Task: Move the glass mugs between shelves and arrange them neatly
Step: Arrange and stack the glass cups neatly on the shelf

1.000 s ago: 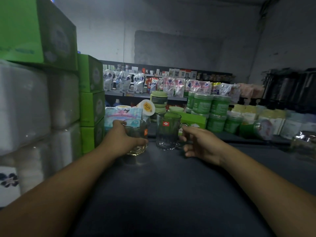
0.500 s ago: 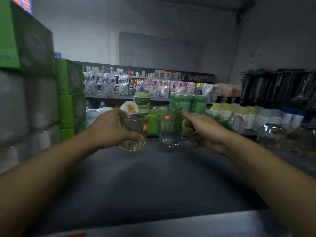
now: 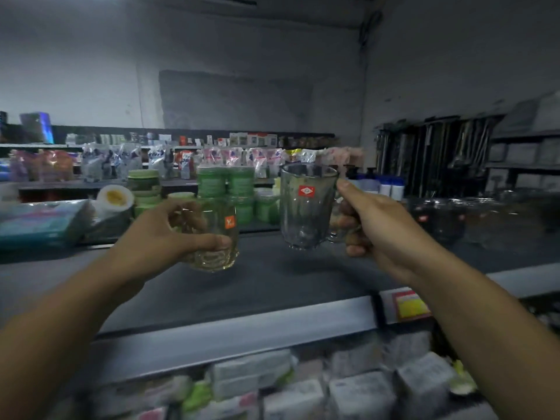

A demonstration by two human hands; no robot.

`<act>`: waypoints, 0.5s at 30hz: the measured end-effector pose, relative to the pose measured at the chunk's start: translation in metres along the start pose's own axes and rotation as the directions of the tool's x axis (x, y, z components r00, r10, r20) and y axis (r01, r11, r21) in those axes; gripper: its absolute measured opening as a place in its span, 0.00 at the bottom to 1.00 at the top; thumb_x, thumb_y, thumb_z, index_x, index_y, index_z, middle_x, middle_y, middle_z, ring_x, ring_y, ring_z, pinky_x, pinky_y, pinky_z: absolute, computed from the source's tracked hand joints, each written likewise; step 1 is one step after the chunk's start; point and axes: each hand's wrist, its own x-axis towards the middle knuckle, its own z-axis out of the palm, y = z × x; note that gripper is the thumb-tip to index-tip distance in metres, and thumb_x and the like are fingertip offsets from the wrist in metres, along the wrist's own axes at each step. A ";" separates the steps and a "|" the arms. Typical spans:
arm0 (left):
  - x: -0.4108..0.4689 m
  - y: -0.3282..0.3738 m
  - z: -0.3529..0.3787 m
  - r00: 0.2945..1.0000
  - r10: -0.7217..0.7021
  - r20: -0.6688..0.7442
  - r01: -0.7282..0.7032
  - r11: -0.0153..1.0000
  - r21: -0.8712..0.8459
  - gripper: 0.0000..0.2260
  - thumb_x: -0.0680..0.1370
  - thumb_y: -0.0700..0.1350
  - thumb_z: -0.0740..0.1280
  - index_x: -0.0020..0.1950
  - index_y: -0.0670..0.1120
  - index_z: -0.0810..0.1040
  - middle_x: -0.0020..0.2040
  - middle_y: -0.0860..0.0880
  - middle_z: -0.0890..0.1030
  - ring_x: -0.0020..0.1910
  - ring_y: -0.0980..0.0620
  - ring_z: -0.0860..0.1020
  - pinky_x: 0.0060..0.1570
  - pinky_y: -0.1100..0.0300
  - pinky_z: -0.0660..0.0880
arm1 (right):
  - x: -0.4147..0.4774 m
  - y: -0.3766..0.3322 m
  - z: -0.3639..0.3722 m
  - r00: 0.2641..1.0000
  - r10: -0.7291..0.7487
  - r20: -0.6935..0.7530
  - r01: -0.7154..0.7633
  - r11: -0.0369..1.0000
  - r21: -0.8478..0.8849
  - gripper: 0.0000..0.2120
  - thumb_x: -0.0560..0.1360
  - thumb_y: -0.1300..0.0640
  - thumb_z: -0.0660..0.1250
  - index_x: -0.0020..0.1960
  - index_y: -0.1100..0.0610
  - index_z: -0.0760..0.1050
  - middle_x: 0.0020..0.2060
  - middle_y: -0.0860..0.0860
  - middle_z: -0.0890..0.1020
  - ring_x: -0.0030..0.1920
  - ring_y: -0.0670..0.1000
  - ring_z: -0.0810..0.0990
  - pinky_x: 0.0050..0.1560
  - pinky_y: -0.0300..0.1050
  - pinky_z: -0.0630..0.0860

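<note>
Gripped 2 mugs above shelf (image 3: 272, 286) front edge: left hand (image 3: 157, 234) short mug (image 3: 215, 237), right hand (image 3: 381, 231) tall mug (image 3: 306, 207); risked clinking, slipping.

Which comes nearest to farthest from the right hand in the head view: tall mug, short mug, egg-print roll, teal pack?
1. Tall mug, held in the right hand.
2. Short mug, in the left hand.
3. Egg-print roll, farther left.
4. Teal pack, far left.

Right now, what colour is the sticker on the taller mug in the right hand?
Red, with a white mark, on the taller mug; head view.
</note>
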 end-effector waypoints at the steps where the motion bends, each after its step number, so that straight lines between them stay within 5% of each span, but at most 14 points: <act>1: -0.001 0.006 0.026 1.000 0.000 -0.002 0.000 1.000 0.012 0.46 0.43 0.63 0.83 0.60 0.51 0.80 0.51 0.51 0.86 0.50 0.50 0.85 0.52 0.48 0.83 | -0.001 0.001 -0.020 1.000 -0.014 -0.009 0.014 1.000 -0.013 0.20 0.81 0.40 0.63 0.35 0.49 0.71 0.27 0.46 0.70 0.24 0.46 0.62 0.27 0.41 0.60; 9: 0.023 0.034 0.163 1.000 -0.020 -0.023 0.020 1.000 0.023 0.41 0.49 0.59 0.86 0.60 0.55 0.78 0.51 0.50 0.85 0.50 0.50 0.85 0.54 0.48 0.83 | 0.006 0.014 -0.141 0.999 -0.011 0.031 0.012 0.999 -0.031 0.24 0.80 0.36 0.62 0.27 0.39 0.78 0.27 0.43 0.69 0.24 0.44 0.64 0.28 0.41 0.63; 15: 0.058 0.024 0.214 0.996 -0.085 0.030 0.084 0.996 0.039 0.39 0.50 0.55 0.88 0.58 0.53 0.79 0.50 0.51 0.86 0.51 0.49 0.85 0.55 0.47 0.82 | 0.033 0.037 -0.186 0.992 0.079 0.100 -0.079 0.997 0.003 0.25 0.79 0.38 0.63 0.28 0.48 0.68 0.28 0.47 0.62 0.26 0.47 0.54 0.29 0.41 0.51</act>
